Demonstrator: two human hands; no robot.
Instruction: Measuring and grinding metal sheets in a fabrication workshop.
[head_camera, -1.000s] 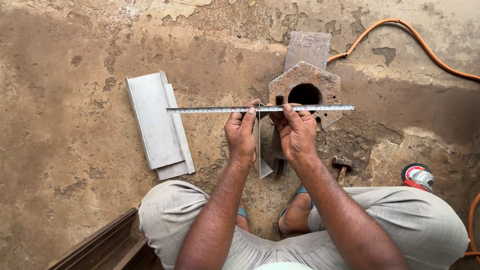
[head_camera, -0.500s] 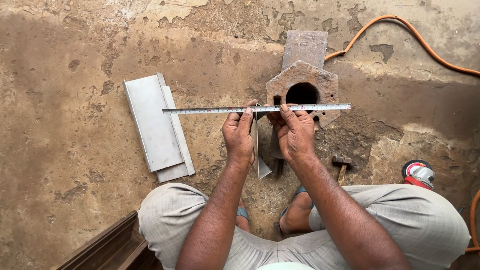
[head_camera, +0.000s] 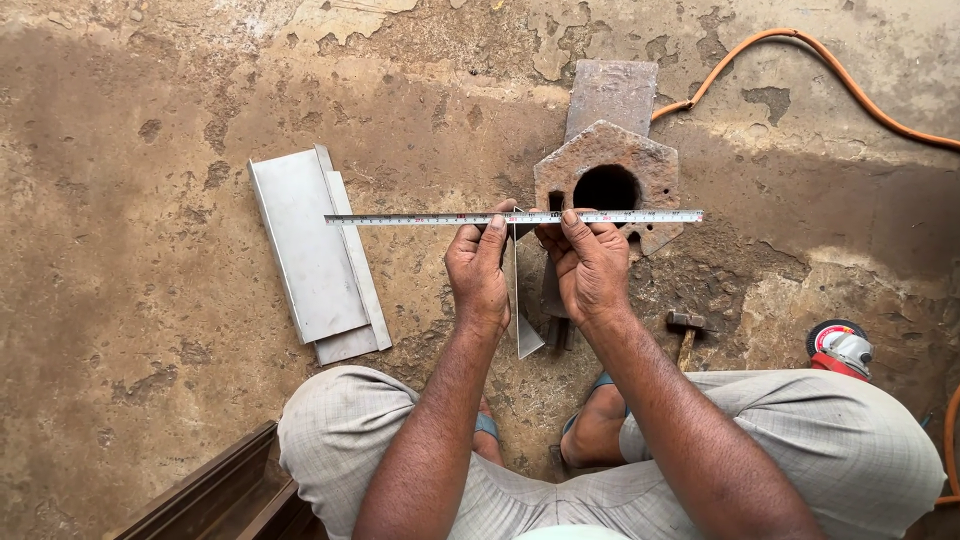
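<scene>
I squat on a stained concrete floor and hold a long steel ruler level in front of me. My left hand pinches it left of its middle. My right hand pinches it just to the right. Between the two hands a thin metal sheet stands on edge, seen edge-on below the ruler. Behind the ruler sits a rusty hexagonal metal block with a round hole.
Two flat grey metal plates lie stacked to the left. A hammer lies by my right knee, an angle grinder further right. An orange hose runs along the top right. A dark metal channel lies bottom left.
Nothing but a slight shift of the view; both hands stay on the ruler in the same place.
</scene>
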